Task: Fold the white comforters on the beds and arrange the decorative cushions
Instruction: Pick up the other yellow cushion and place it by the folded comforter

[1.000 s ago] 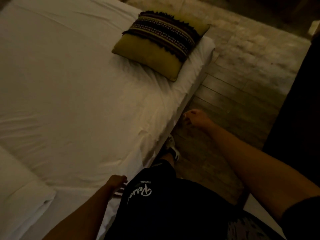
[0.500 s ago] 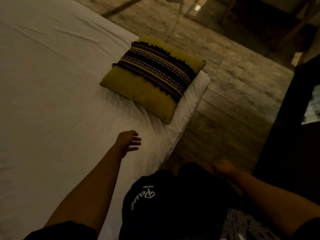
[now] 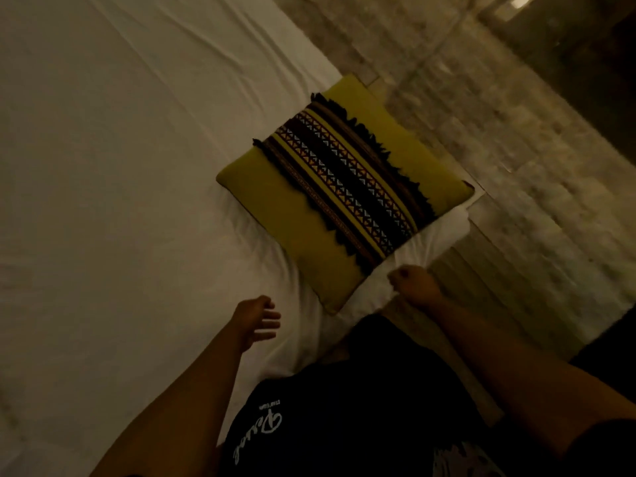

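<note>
A mustard-yellow decorative cushion (image 3: pixel 292 215) with a dark patterned, fringed band across its middle lies flat near the corner of the white bed (image 3: pixel 113 187). My left hand (image 3: pixel 254 320) hovers over the sheet just below the cushion's near corner, fingers apart, holding nothing. My right hand (image 3: pixel 414 284) is by the bed's edge, right of that corner, with its fingers curled in; nothing is visible in it. Neither hand touches the cushion. No folded comforter is in view.
A wooden plank floor (image 3: pixel 516 208) runs along the bed's right side. My dark shorts and knee (image 3: pixel 344 407) fill the bottom centre, pressed against the bed edge. A dark shape (image 3: pixel 616 339) stands at the right border.
The view has moved closer to the cushion. My left hand stays low over the sheet. My right hand rose from beside my leg to the bed's edge near the cushion's corner.
</note>
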`<state>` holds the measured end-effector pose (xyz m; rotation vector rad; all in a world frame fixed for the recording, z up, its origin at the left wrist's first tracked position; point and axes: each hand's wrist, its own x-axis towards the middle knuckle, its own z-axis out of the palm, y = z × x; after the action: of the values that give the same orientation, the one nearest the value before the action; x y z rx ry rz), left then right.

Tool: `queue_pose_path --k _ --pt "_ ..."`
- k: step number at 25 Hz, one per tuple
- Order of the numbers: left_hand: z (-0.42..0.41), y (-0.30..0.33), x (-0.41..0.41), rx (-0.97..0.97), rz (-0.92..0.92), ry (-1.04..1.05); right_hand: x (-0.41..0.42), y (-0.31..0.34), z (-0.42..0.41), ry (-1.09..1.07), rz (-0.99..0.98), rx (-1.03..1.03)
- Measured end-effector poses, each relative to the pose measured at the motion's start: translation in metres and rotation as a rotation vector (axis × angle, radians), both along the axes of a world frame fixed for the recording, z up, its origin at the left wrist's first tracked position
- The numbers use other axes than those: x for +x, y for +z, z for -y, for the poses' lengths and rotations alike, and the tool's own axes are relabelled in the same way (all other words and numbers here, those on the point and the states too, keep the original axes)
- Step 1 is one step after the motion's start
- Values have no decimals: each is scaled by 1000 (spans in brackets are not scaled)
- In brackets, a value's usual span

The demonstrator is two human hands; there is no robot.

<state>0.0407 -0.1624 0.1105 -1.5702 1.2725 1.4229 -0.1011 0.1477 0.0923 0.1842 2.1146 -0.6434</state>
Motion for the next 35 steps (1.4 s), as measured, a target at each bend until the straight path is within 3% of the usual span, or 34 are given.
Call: queue_pose_path --k 7,10,13,21,30,35 --pt "-8 -25 -83 -147 -27 248 -231 10 65 119 -335 -113" --pt "5 -49 -124 -201 -86 360 -290 -13 77 76 -474 -51" --pt "17 -85 -156 -240 -184 452 -325 -50 88 30 -466 13" --pt "29 -141 -166 -232 -167 602 -338 -102 97 -40 -310 48" --pt "14 -82 -162 -214 -272 702 -316 -45 96 -33 -330 51" --pt "3 -32 -108 -292 -273 738 -255 0 93 -38 -311 1"
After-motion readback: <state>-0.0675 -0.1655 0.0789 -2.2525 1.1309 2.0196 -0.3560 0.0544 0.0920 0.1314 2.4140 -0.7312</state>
